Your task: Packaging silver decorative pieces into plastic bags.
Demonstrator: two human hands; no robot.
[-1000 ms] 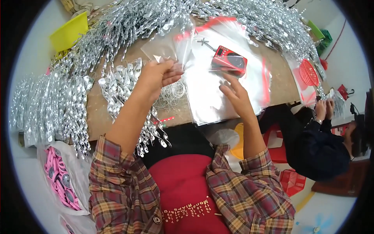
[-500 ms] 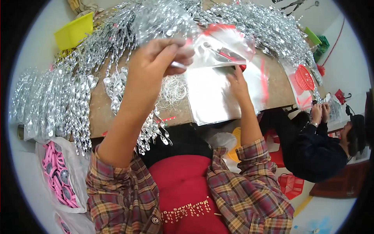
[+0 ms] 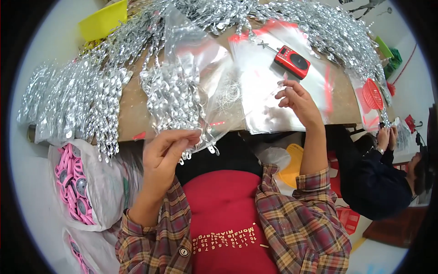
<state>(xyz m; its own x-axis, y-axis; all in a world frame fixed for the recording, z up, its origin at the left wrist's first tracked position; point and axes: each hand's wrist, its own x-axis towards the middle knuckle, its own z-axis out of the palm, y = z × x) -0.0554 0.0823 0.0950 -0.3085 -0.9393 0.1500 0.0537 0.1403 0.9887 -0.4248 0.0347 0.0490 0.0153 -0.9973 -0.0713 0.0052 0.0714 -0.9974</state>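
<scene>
My left hand [image 3: 171,150] is at the table's front edge, its thumb and fingers pinched on the near edge of a clear plastic bag [image 3: 180,32]. That bag stretches away over the tabletop. Silver twisted strands with round spangles [image 3: 173,91] show within its outline; whether they lie inside or beneath it I cannot tell. My right hand [image 3: 299,105] is raised over a stack of clear bags with red edges [image 3: 262,102], fingers loosely bent and apart. No held item is visible in it. Just beyond its fingertips, a red radio [image 3: 293,61] with a black round speaker rests on the stack.
Heaps of silver strands [image 3: 315,27] line the table's far side, with more [image 3: 64,100] at the left. A yellow bin [image 3: 102,20] stands far left, a red basket [image 3: 372,94] at right. Pink rings fill a white sack [image 3: 102,201]. Another person [image 3: 376,178] sits at right.
My left hand has come down and toward me with the clear bag. My right hand has moved off the bag stack to the right, and the radio is now fully uncovered.
</scene>
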